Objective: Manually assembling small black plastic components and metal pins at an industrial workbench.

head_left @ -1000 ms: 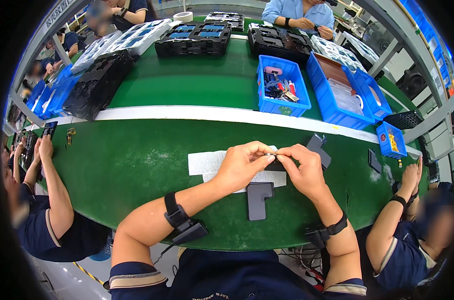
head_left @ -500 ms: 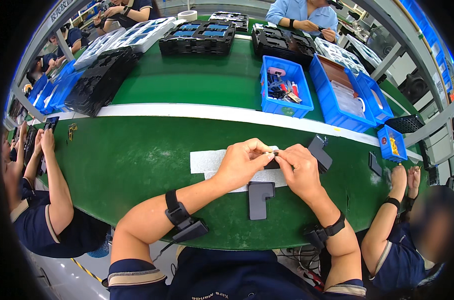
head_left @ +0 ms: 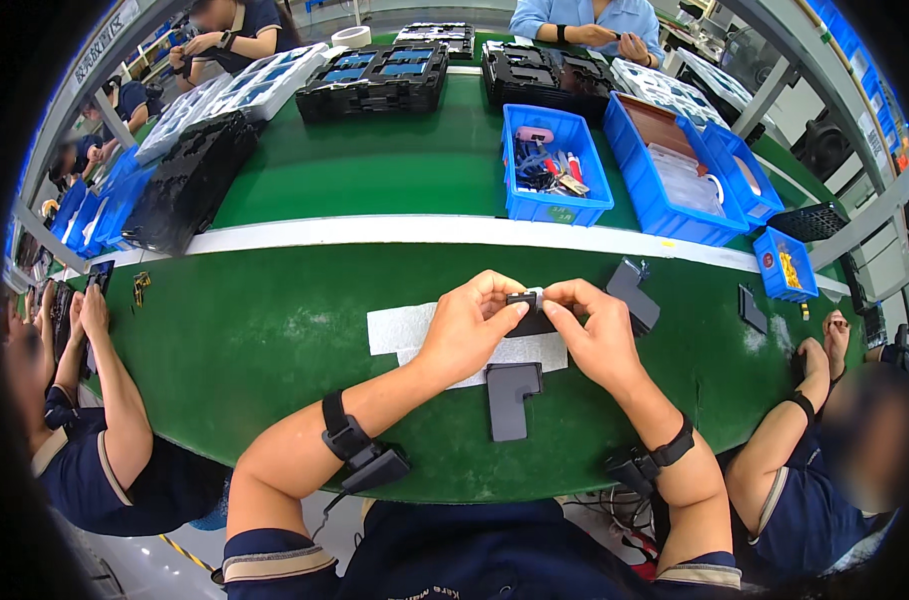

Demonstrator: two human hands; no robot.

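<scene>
Both hands meet over white cloth-like sheets on the green bench. My left hand pinches a small black strip between thumb and fingers. My right hand is closed in a pinch at the strip's right end, beside a small pale bit; what exactly it grips is hidden by its fingers. Under the fingertips lies a dark flat piece, mostly covered by my hands. Nearer to me rests an L-shaped dark grey block. A similar block lies just beyond my right hand.
Across the white divider stand a blue bin of tools and a larger blue bin. A small blue bin of yellow pieces sits to the right. Black trays are stacked at the back. Co-workers sit close on both sides.
My fingers have shifted on the small part, so the black strip and pale bit now show more. The right-hand co-worker's hands have moved lower. The whole view has shifted slightly.
</scene>
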